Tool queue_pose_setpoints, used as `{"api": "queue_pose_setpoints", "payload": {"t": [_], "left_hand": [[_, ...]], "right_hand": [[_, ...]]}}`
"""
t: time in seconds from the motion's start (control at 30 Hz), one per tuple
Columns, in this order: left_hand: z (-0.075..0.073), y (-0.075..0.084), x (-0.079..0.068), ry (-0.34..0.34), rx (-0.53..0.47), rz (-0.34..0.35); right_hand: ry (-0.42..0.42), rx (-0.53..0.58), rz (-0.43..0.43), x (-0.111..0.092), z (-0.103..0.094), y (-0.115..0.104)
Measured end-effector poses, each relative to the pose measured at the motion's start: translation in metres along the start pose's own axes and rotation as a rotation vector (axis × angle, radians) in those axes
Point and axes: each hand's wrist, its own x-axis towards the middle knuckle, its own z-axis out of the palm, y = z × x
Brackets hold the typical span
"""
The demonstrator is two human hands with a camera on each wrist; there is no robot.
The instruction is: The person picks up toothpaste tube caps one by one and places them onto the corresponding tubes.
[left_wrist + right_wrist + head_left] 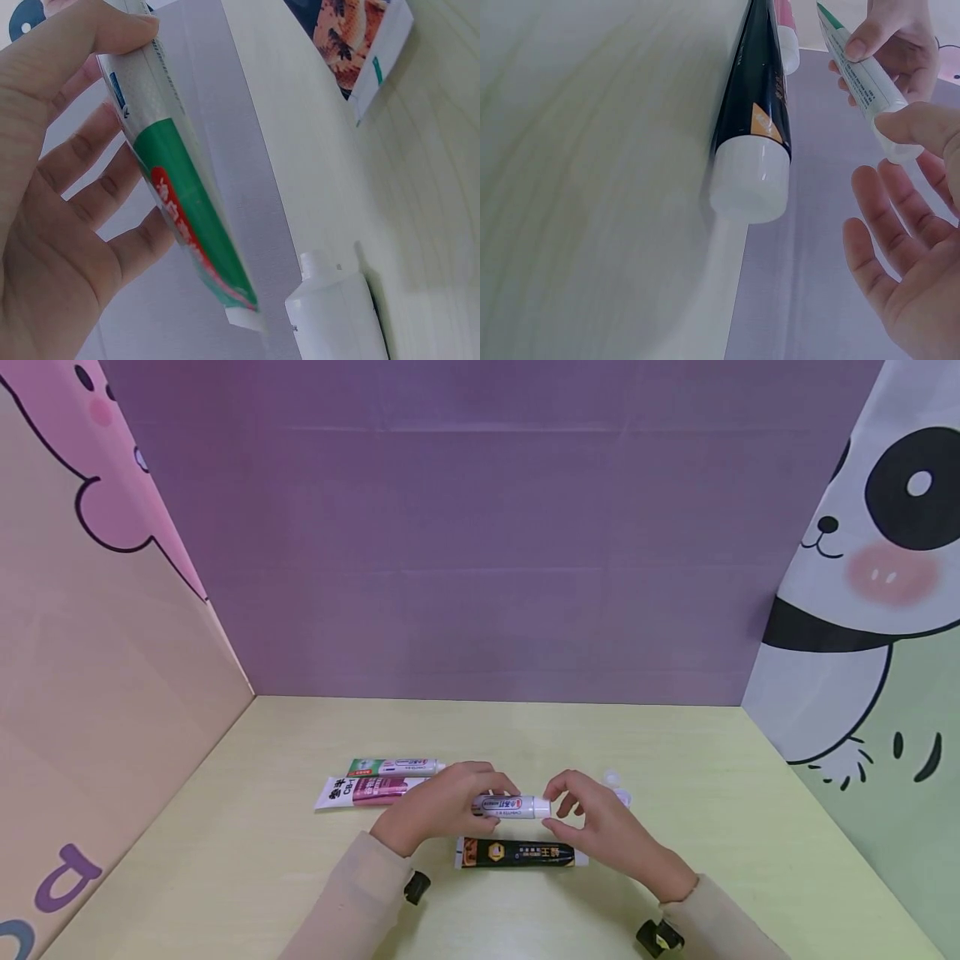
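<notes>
My left hand (450,802) grips a white toothpaste tube (513,807) with a green tail section, thumb on one side and fingers behind. The tube is held above the table, its green end (199,217) tilting down in the left wrist view. At the opposite end, my right hand (600,818) pinches the white cap (907,152) between thumb and index finger, the other fingers spread apart. Just in front of the hands lies a black toothpaste tube (517,853) with a white cap (750,180). Part of the held tube is hidden behind the left fingers.
Beyond my left hand lie a green-and-white tube (393,767) and a pink-and-white tube (378,792), side by side. Small pale objects (621,793) are partly hidden behind my right hand. A purple wall (487,568) bounds the table's back; printed panels stand at both sides.
</notes>
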Motion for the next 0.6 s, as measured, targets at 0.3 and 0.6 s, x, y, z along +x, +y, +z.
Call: {"api": "queue_pose_setpoints", "payload": {"t": [0.3, 0.6], "left_hand": [[-0.0013, 0.0003, 0.0, 0.006, -0.004, 0.003], [-0.0007, -0.0001, 0.0006, 0.0, 0.004, 0.008]], "right_hand": [[-0.026, 0.017, 0.055, -0.0009, -0.0002, 0.0019], [-0.05, 0.003, 0.125, -0.0011, -0.0001, 0.0041]]}}
